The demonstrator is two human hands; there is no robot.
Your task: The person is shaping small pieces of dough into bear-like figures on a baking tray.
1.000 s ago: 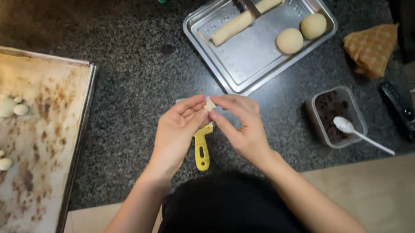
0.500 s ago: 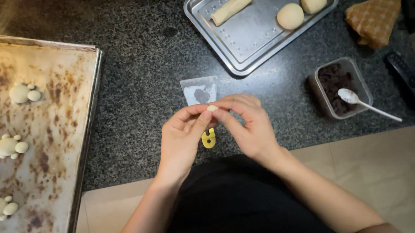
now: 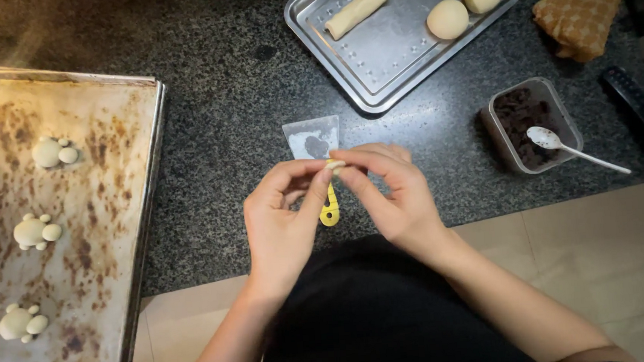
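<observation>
My left hand (image 3: 283, 218) and my right hand (image 3: 387, 195) meet over the dark granite counter (image 3: 218, 97), and their fingertips pinch one tiny pale piece of dough (image 3: 336, 166) between them. Under the hands lies a yellow plastic cutter (image 3: 329, 207), mostly hidden. Just beyond the fingers sits a small clear plastic square (image 3: 313, 138) dusted with flour.
A worn baking sheet (image 3: 105, 219) on the left carries three small shaped dough figures (image 3: 35, 231). A steel tray (image 3: 381, 56) at the back holds a dough log (image 3: 363, 6) and two dough balls (image 3: 447, 19). A tub of dark filling (image 3: 517, 114) with a white spoon (image 3: 569, 147), an orange cloth (image 3: 579, 15) and a black remote (image 3: 642, 109) lie right.
The view shifted, so the counter objects sit higher in the picture. My hands stayed together on the small dough piece and drew slightly nearer to my body, uncovering the floured plastic square.
</observation>
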